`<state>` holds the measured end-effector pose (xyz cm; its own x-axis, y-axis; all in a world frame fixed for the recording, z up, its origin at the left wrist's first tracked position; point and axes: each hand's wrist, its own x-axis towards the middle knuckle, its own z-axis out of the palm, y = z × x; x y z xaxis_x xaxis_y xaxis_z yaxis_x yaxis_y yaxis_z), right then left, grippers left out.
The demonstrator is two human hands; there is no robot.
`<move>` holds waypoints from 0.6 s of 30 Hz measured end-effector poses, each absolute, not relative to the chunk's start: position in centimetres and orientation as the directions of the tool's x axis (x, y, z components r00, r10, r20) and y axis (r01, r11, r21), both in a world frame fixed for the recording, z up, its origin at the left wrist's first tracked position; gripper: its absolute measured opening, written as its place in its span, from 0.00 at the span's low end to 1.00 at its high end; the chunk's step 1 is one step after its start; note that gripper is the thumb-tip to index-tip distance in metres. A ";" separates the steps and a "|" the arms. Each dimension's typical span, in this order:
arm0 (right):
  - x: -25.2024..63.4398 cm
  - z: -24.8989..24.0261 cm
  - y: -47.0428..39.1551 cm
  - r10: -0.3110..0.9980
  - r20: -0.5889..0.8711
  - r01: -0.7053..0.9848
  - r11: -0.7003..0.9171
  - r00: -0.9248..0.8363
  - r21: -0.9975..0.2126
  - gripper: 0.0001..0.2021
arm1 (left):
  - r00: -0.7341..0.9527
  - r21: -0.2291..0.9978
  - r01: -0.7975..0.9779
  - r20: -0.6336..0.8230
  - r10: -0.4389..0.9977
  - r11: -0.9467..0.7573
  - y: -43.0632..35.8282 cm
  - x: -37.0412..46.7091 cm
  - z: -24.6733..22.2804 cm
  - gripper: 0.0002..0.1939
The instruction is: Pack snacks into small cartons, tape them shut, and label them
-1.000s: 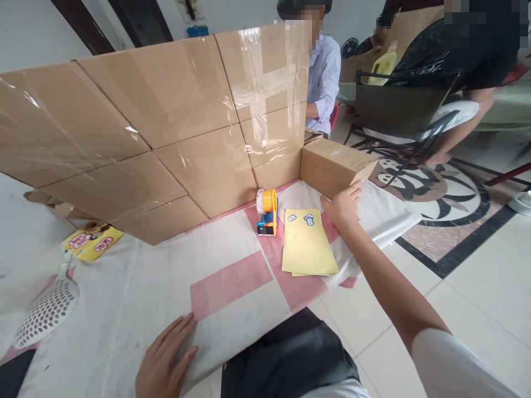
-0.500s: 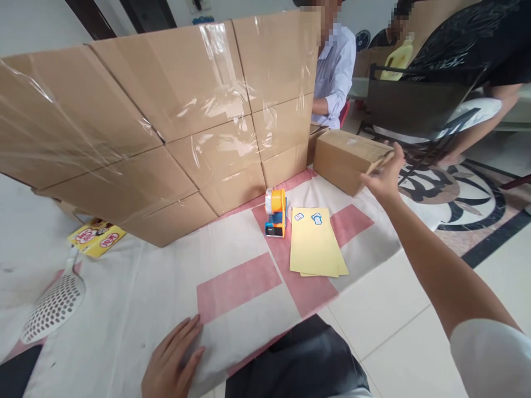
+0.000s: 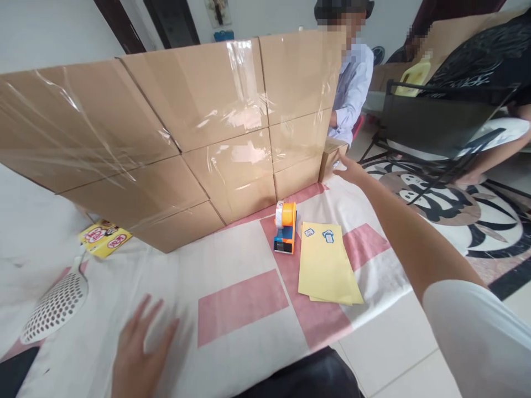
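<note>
My right hand (image 3: 349,169) reaches to the far right end of the table, its fingers at a small cardboard box (image 3: 329,160) that is mostly hidden behind the tall wall of taped cardboard boxes (image 3: 224,116). Whether the fingers grip the box or only touch it is unclear. Over the cloth at the near left, my left hand (image 3: 141,348) is slightly blurred, fingers spread, holding nothing. An orange and blue tape dispenser (image 3: 285,228) stands in front of the box wall. Yellow sheets (image 3: 327,262) with small blue-edged stickers lie to its right.
The table has a white and pink cloth (image 3: 244,304). At the left lie a white slotted skimmer (image 3: 58,304) and a yellow packet (image 3: 104,237). A person (image 3: 352,94) is behind the boxes; another sits by a dark folding chair (image 3: 440,119) at the right.
The small box has moved away from me, mostly behind the box wall, with my right hand following it. My left hand has lifted and spread, shifting left. The view has shifted slightly.
</note>
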<state>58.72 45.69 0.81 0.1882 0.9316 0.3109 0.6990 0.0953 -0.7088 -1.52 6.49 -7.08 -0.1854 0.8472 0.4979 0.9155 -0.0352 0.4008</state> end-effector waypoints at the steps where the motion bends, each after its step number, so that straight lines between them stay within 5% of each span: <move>1: 58.9 0.6 45.4 0.949 0.280 0.701 0.098 0.148 -0.706 0.39 | -0.301 0.481 0.876 0.513 0.804 0.021 8.9 -1.8 -6.1 0.39; 3: 58.8 -0.6 43.9 0.969 0.227 0.700 0.096 0.097 -0.707 0.34 | -0.449 0.670 0.742 0.463 0.764 0.031 14.7 -2.5 -4.2 0.60; 4: 58.7 -1.5 43.0 0.971 0.222 0.696 0.099 0.090 -0.711 0.34 | -0.469 0.727 0.687 0.433 0.770 0.009 17.6 -2.9 -3.3 0.63; 9: 57.8 -5.1 40.3 0.942 0.265 0.641 0.077 0.204 -0.764 0.37 | -0.345 0.707 0.661 0.585 0.734 -0.253 27.6 -3.8 -1.2 0.46; 18: 52.5 -4.2 48.0 0.897 0.259 0.514 0.042 0.359 -0.857 0.42 | -0.363 0.706 0.663 0.594 0.718 -0.249 28.7 -5.2 -4.5 0.35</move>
